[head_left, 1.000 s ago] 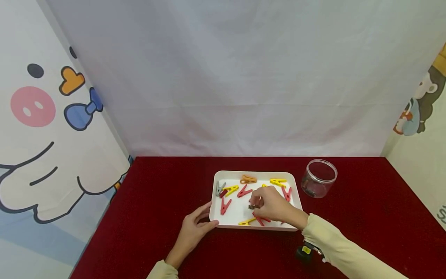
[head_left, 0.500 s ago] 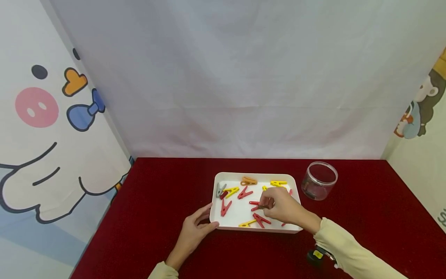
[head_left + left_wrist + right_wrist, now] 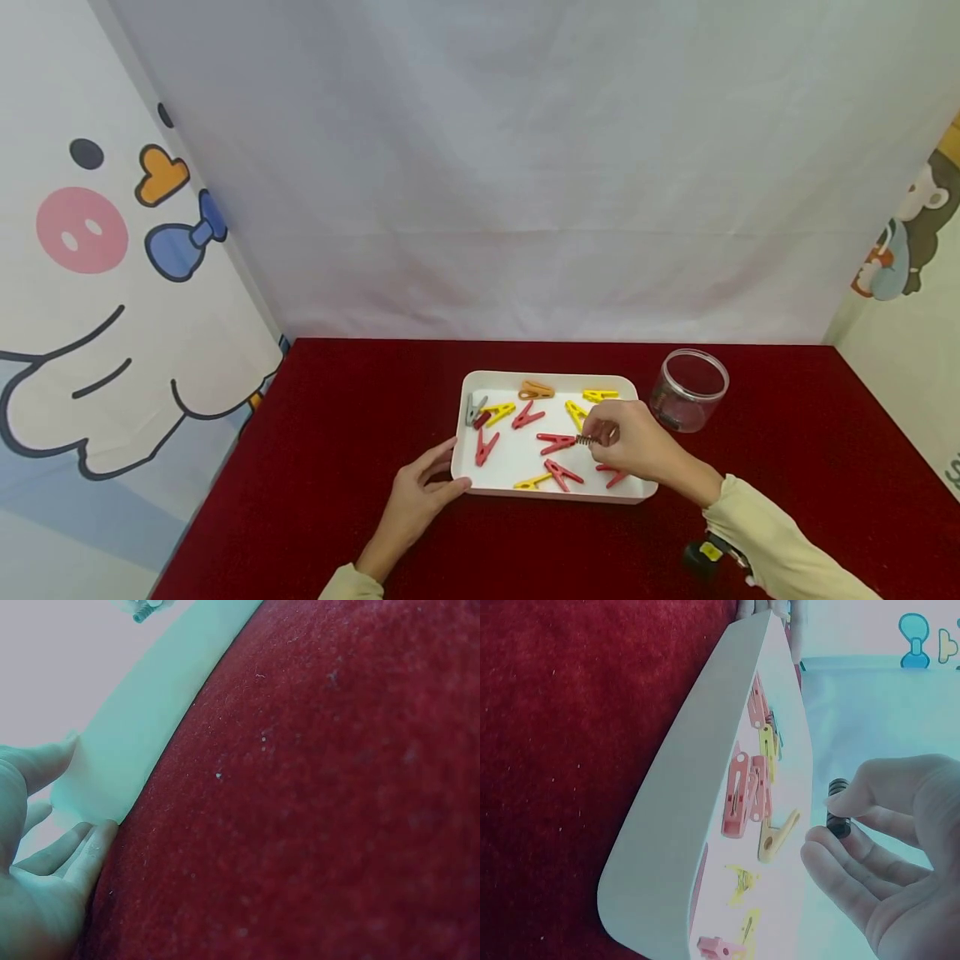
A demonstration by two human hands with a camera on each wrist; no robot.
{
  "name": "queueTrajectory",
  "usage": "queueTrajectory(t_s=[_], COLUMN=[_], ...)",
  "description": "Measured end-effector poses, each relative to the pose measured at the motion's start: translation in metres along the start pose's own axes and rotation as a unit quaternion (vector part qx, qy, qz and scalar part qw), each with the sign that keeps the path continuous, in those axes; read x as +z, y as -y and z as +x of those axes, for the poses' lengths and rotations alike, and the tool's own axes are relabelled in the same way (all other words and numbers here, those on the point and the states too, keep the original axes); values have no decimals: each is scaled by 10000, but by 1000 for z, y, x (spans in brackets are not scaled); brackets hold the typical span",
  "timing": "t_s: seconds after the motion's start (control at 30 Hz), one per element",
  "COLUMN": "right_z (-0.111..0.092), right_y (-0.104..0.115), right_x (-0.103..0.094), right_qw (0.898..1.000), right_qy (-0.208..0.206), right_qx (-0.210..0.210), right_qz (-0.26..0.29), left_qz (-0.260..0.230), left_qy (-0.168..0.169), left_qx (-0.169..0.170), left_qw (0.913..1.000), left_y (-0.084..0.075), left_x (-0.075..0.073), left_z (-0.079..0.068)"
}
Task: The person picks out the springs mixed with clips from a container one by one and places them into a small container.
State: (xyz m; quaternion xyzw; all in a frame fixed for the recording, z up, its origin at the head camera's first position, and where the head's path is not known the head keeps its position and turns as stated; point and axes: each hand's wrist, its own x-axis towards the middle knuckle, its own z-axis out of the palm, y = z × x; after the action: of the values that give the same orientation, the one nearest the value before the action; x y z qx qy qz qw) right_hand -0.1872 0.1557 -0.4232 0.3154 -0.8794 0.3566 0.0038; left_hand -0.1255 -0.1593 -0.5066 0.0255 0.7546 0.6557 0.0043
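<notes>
My right hand [image 3: 630, 442] is over the right half of a white tray [image 3: 480, 479]. Between thumb and fingertips it pinches a small, dark ribbed spring [image 3: 838, 808]. Just left of the spring lies a red clothespin [image 3: 557, 442], and a yellow clothespin [image 3: 575, 414] is partly covered by the hand. My left hand [image 3: 418, 493] holds the tray's front left corner, its thumb on the front side and its fingers on the left side. Several more clothespins lie spread over the tray, one orange clothespin [image 3: 536, 390] near the back and a grey clothespin [image 3: 475, 410] at the left.
A clear round jar [image 3: 688, 392] stands open behind the tray's right end, with something dark at its bottom. The table [image 3: 360, 400] is covered in dark red cloth. A white curtain [image 3: 555, 167] hangs behind, and printed panels flank both sides.
My right hand has moved right across the tray with the spring, uncovering the red clothespin and part of the yellow one. The left hand stays at the tray's corner.
</notes>
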Motion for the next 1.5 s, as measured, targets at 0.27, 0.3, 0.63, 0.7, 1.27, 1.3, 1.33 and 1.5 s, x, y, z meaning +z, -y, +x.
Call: queueTrajectory(t_s=[0.27, 0.3, 0.63, 0.7, 1.27, 1.3, 1.33, 1.5], right_z=[-4, -4, -8, -8, -15, -15, -15, -16], right_y=[-5, -6, -14, -16, -28, -29, -29, -32], right_x=[-5, -6, -13, -15, -39, -41, -42, -48], right_qw=[9999, 9999, 9996, 9995, 9986, 9985, 9983, 9973], right_qy=[-131, -146, -271, -309, -487, -492, -501, -586], right_qx=[16, 21, 37, 67, 6, 29, 45, 69], right_qz=[-34, -45, 2, -32, -200, -244, -290, -436], left_qz=[-6, -7, -3, -32, -10, 3, 21, 40], left_qy=[26, 29, 22, 24, -39, -45, -50, -43], left_qx=[13, 16, -137, -120, 10, -2, -13, -18], left_qw=[10000, 10000, 9999, 9999, 10000, 10000, 10000, 10000], left_y=[1, 1, -6, -7, 2, 2, 2, 2], left_x=[1, 1, 1, 0, 1, 1, 1, 1], left_z=[1, 1, 0, 0, 2, 2, 2, 2])
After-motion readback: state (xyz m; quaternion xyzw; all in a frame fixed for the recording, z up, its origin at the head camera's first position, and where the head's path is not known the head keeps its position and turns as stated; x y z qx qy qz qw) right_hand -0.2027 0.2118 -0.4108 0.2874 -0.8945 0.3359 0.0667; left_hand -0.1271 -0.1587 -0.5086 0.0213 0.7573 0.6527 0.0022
